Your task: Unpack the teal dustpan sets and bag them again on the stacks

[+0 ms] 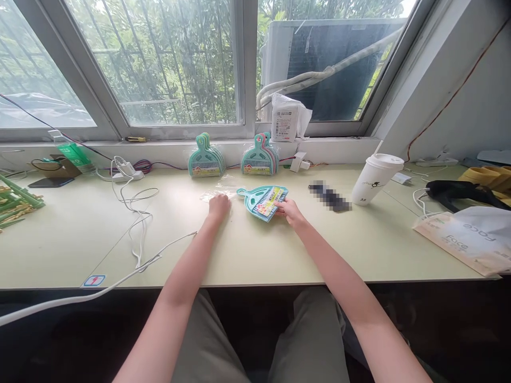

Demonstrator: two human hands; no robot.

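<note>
The dustpan (pixel 263 200) lies flat, handle pointing left toward the left hand (pixel 219 206) pressing a clear bag (pixel 217 194), while the right hand (pixel 290 211) pinches its right edge.

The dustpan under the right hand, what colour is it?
Teal dustpan, with a multicoloured label; seen in the head view.

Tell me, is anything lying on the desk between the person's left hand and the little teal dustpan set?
Nothing visible does. The left hand rests on a clear plastic bag, with bare desk up to the dustpan set, which the right hand touches.
</note>
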